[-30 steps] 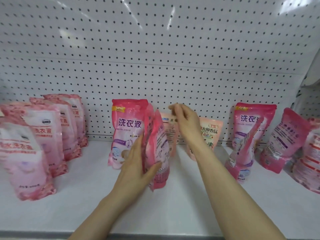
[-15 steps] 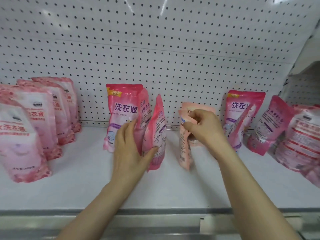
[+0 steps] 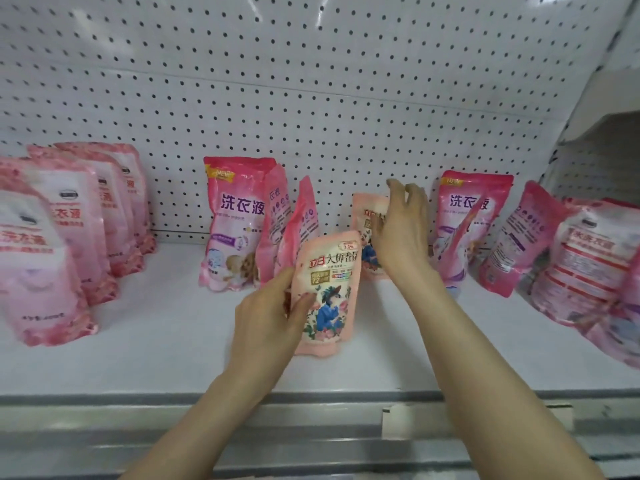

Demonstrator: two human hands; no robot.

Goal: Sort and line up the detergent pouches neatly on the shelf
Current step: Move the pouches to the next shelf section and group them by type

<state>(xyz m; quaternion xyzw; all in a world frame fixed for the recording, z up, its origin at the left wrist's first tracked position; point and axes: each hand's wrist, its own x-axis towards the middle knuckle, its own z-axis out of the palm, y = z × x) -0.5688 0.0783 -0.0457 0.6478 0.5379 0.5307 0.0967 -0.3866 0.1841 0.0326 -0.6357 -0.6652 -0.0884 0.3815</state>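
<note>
Now gripping a salmon pouch (image 3: pixel 325 289) with left hand (image 3: pixel 270 317) at the middle of the shelf (image 3: pixel 138 358), hovering right hand (image 3: pixel 401 233), fingers loosely spread, before second pouch (image 3: pixel 367 216) near the back edge

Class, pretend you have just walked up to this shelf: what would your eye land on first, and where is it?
First, the peach pouch with the blue figure, gripped by the left hand at the middle front of the shelf. Just behind it, the right hand hovers by a second peach pouch, with pink pouches standing on both sides.
</note>
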